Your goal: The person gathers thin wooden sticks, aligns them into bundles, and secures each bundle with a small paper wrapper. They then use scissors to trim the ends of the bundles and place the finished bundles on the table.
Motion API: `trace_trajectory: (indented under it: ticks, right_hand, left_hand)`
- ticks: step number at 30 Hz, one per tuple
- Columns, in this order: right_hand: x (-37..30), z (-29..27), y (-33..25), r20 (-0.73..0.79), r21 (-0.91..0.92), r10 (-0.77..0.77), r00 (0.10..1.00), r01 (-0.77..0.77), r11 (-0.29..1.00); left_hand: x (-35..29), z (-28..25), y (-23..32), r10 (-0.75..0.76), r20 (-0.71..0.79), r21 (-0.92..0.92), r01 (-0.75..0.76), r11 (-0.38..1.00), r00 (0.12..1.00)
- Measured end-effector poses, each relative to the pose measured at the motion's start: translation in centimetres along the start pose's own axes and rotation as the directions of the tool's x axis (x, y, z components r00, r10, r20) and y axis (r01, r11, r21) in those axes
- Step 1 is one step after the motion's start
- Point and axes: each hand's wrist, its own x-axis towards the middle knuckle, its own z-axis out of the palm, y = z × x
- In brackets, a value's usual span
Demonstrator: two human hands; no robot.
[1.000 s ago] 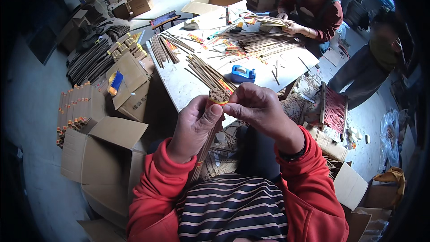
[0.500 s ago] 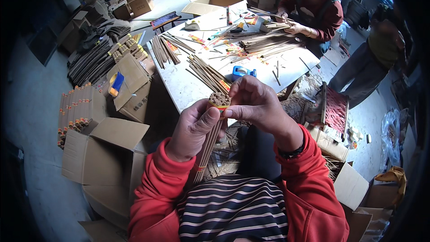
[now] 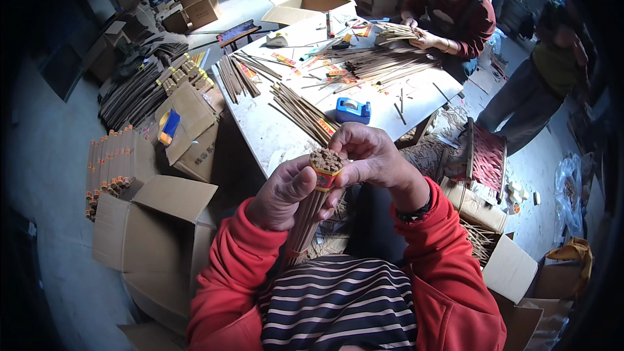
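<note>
An upright bundle of brown incense sticks stands between my hands, its top tilted slightly right. A red and yellow paper band wraps it just below the stick ends. My left hand grips the bundle from the left, thumb beside the band and fingers partly hidden behind. From the right, my right hand pinches the band's edge and the top of the bundle. Lower down, another narrow band circles the sticks. Beyond my hands, a blue tape dispenser and loose incense sticks lie on the white table.
Across the table a person in dark red handles sticks; another person stands at the right. An open carton is at my left, near stacked banded bundles. A stool and a carton of sticks sit right.
The bundle's top has shifted slightly right and down, and more of the paper band shows. My left thumb has lifted off its front. The seated person has moved the sticks they hold.
</note>
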Motion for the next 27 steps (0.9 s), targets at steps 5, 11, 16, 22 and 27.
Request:
trace_trajectory:
  ticks: [5, 11, 16, 22, 27]
  right_hand:
    - [0.0, -0.2, -0.7, 0.032, 0.047, 0.021, 0.999, -0.023, 0.999]
    - [-0.7, 0.7, -1.7, -0.231, -0.341, -0.151, 0.961, 0.065, 0.938]
    - [-0.4, 2.5, -1.2, -0.230, -0.496, -0.145, 0.962, 0.012, 0.868]
    - [0.1, 3.7, -1.0, -0.345, -0.446, -0.120, 0.931, -0.050, 0.893]
    - [0.7, 4.6, -1.1, -0.429, -0.420, -0.105, 0.897, -0.096, 0.902]
  left_hand:
    - [0.0, 0.0, 0.1, 0.011, -0.038, -0.048, -0.012, 0.999, 0.999]
    - [-0.1, -0.1, 0.2, 0.042, -0.091, 0.019, -0.040, 0.999, 0.995]
    - [0.1, 1.1, -0.2, 0.070, -0.285, 0.078, -0.049, 0.996, 0.956]
    - [-0.1, 0.4, -0.7, 0.112, -0.256, 0.122, -0.083, 0.989, 0.960]
    - [0.2, 1.7, -0.4, 0.120, -0.306, 0.111, -0.090, 0.990, 0.944]
